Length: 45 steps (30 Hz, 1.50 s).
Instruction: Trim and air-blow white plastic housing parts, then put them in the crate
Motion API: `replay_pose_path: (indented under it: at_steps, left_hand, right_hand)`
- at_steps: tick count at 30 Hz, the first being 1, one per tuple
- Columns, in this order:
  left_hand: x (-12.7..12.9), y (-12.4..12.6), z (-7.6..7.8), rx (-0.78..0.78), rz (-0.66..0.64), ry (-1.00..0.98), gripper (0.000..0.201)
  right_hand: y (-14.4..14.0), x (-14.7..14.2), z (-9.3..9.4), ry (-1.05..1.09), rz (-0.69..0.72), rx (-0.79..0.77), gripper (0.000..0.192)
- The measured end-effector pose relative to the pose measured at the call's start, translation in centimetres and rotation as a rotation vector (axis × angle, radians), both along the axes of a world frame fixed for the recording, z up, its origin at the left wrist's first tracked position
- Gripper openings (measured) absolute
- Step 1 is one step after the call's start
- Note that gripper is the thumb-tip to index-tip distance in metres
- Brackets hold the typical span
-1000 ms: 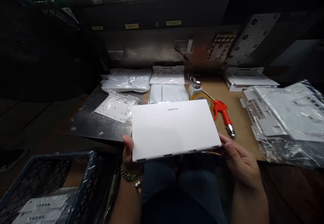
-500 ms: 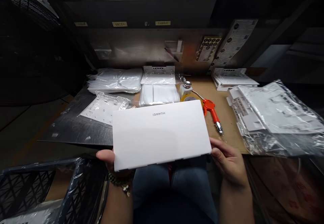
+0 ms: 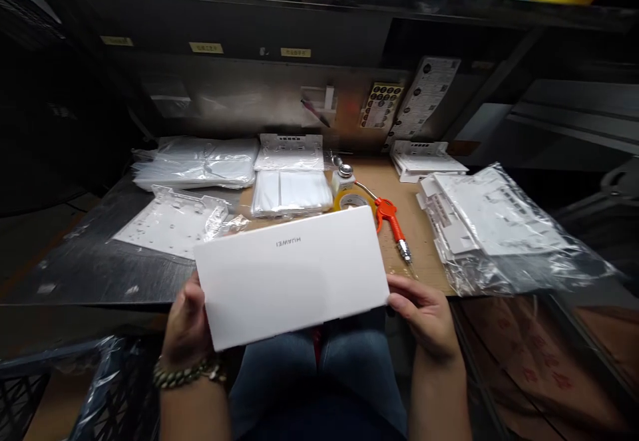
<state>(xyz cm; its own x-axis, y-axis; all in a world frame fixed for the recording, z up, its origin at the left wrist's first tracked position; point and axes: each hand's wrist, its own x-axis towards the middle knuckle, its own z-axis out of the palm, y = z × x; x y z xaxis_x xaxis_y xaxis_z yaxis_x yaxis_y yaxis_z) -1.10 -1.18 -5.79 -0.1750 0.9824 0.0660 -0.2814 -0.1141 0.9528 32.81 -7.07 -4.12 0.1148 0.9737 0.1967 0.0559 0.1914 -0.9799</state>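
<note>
Panel (image 3: 294,288) of smooth white material, rectangular and printed with inverted HUAWEI lettering, is held at a slant above the person's lap, its far edge seen against the brown-topped counter (image 3: 412,205). Its left end is gripped by the left hand (image 3: 187,321), below which a green beaded bracelet (image 3: 184,373) is worn; its right end is held between thumb and fingers of the right hand (image 3: 424,311). By the panel, the lower part of a yellow tape roll (image 3: 344,201) is hidden. Just behind the roll is set a small whitish bottle with a metal cap (image 3: 343,179), and near the panel's far right corner an orange-red air gun (image 3: 390,216) is laid. To the left, a white perforated plate in clear film (image 3: 164,223) is placed, with stacked clear plastic sleeves (image 3: 200,163) behind it. At the right, white plates in clear plastic (image 3: 514,218) are piled. At lower left, a dark blue lattice crate (image 3: 102,378) is partly seen.
</note>
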Motion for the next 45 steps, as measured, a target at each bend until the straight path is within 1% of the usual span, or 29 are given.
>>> replay_pose_path:
  at_steps: [2,3,4,6,7,8,10,11,13,16,21,29,32,34,36,37,38,40,42,43,45]
  left_hand:
    - [-0.3,0.5,0.9,-0.108,-0.005,-0.011,0.048]
    - [-0.2,0.6,1.2,-0.121,0.016,-0.014,0.043]
    - [0.1,0.7,1.3,-0.095,0.050,-0.013,0.039]
    - [0.7,0.6,1.3,0.001,0.081,-0.012,0.031]
    - [1.1,0.5,1.2,0.061,0.062,-0.001,0.028]
    - [1.5,0.4,1.1,0.132,0.021,0.025,0.025]
    - [2.1,0.3,1.1,0.280,-0.106,0.101,0.021]
    - [2.3,0.3,1.1,0.347,-0.163,0.135,0.020]
    - [2.7,0.4,1.4,0.430,-0.233,0.176,0.018]
    - [2.9,0.5,1.8,0.442,-0.258,0.188,0.018]
    - [2.8,0.4,1.9,0.430,-0.263,0.201,0.020]
    - [2.7,0.2,1.8,0.422,-0.290,0.187,0.021]
    - [2.7,0.1,2.3,0.438,-0.300,0.175,0.021]
    - [2.5,0.1,2.8,0.428,-0.309,0.160,0.015]
    - [1.9,0.0,3.2,0.360,-0.343,0.223,0.017]
    - [1.4,-0.1,3.2,0.311,-0.334,0.281,0.019]
    - [1.0,-0.2,3.1,0.268,-0.290,0.340,0.020]
    - [-0.1,-0.3,2.6,0.221,-0.132,0.419,0.016]
    - [-1.0,-0.5,2.1,0.226,0.037,0.426,0.018]
    - [-1.4,-0.7,2.0,0.233,0.097,0.428,0.020]
    - [-1.9,-0.9,1.8,0.235,0.189,0.435,0.021]
  right_hand:
    - [0.1,0.6,0.0,-0.068,0.016,-0.024,0.026]
    - [0.1,0.9,-0.1,-0.101,0.023,-0.029,0.025]
    - [0.2,1.1,-0.1,-0.128,0.026,-0.031,0.025]
    - [0.4,1.2,-0.3,-0.151,0.003,-0.033,0.029]
    - [0.5,1.1,-0.4,-0.146,-0.012,-0.031,0.034]
    - [0.5,0.9,-0.5,-0.134,-0.026,-0.026,0.040]
    - [0.6,0.5,-0.8,-0.111,-0.053,-0.001,0.045]
    - [0.6,0.3,-0.9,-0.108,-0.066,0.018,0.044]
    - [0.6,0.0,-1.3,-0.110,-0.097,0.046,0.035]
    - [0.6,0.0,-2.0,-0.099,-0.125,0.053,0.027]
    - [0.6,0.1,-2.8,-0.087,-0.141,0.055,0.025]
    - [0.8,0.2,-2.7,-0.073,-0.119,0.079,0.024]
    - [1.1,-0.2,-2.6,-0.079,-0.117,0.088,0.021]
    - [1.5,-0.5,-2.2,-0.078,-0.104,0.102,0.018]
    - [2.6,-0.6,-1.3,-0.101,-0.062,0.121,0.018]
    - [3.6,-0.5,-0.6,-0.132,-0.020,0.130,0.019]
    - [4.7,-0.2,0.1,-0.178,0.037,0.139,0.022]
    - [7.9,0.5,1.9,-0.327,0.136,0.134,0.032]
    - [11.8,1.4,3.3,-0.549,0.151,0.078,0.036]
    - [13.8,1.8,3.7,-0.677,0.122,0.027,0.032]
    - [17.6,2.3,3.9,-0.835,0.079,-0.060,0.018]
